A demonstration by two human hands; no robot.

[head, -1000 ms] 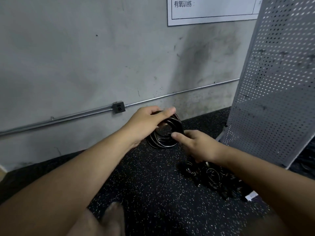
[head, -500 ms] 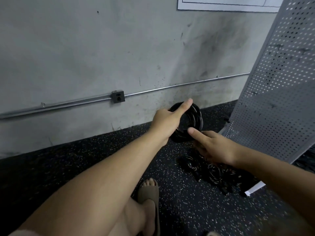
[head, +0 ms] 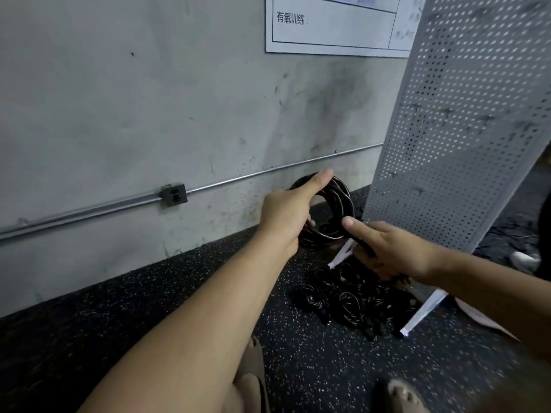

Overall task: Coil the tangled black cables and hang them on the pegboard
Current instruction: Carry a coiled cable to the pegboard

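Note:
My left hand (head: 287,213) grips a coiled black cable (head: 338,204) and holds it upright above the floor, index finger stretched over the top of the loop. At the coil's lower right my right hand (head: 387,248) is closed on the cable's loose end. A pile of tangled black cables (head: 348,302) lies on the floor below my right hand. The grey pegboard (head: 465,120) stands tilted at the right, just behind the coil.
A concrete wall with a metal conduit (head: 89,208) and a socket box (head: 174,194) runs behind. A white notice (head: 334,28) hangs above. The floor (head: 149,308) is black speckled rubber. My sandalled feet (head: 253,380) show at the bottom, the pegboard's white foot (head: 423,311) beside the pile.
Both hands have lifted the coil up and to the right, closer to the pegboard. My right hand now grips the cable's end. The view has tilted up.

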